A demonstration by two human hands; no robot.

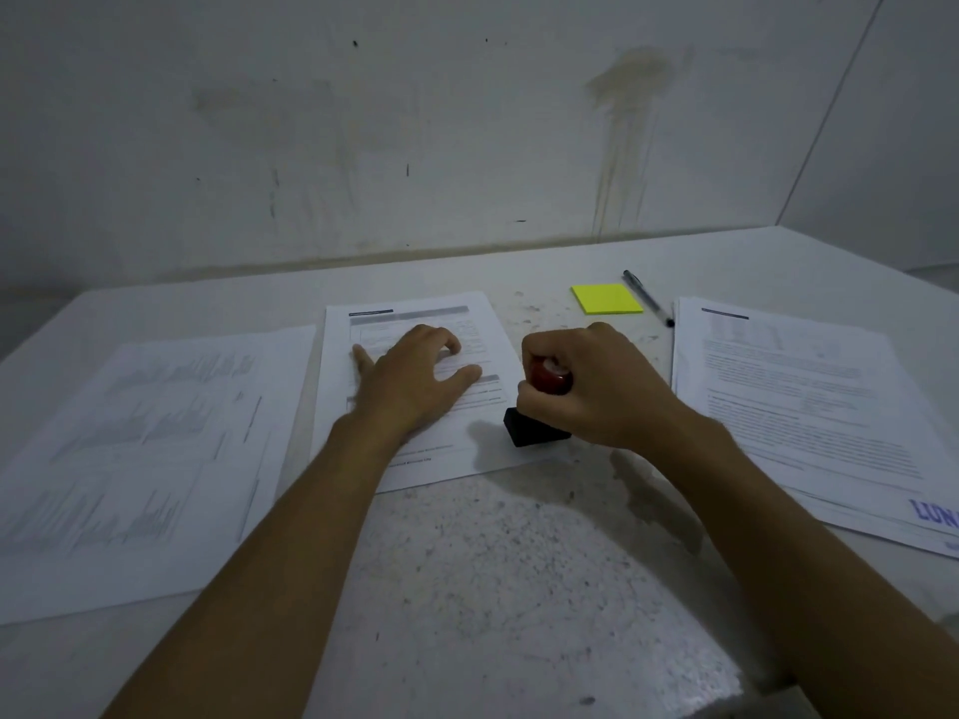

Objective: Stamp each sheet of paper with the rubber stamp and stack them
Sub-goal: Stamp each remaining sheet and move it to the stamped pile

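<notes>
Far left on the pale speckled stone tabletop (493,589): one white printed sheet with faint grey charts (140,459), lying flat, whether single or topping a stack cannot be told. Just beside it, in the middle: one white printed form sheet with grey header bars (415,319), flat, tilted slightly, its centre covered by the left hand (410,376), fingers spread wide and loosely bent, pressing down on the paper, pinching nothing. At the form sheet's lower right corner: one rubber stamp with a red-brown rounded wooden knob and black rectangular base (537,428), base down at the paper's edge, contact with the sheet hidden by the base itself. Wrapped around the knob: the right hand (591,386), fingers curled tight, most of the handle covered. Farther back, well apart from the stamp: one bright yellow square sticky-note pad (606,298), and just beside it one dark slim ballpoint pen (647,297), lying diagonally. Far right: one fanned stack of white text-printed sheets (809,407), several edges visible, exact count unclear, large blue stamped lettering on the top sheet's near corner, cut off by the frame.
</notes>
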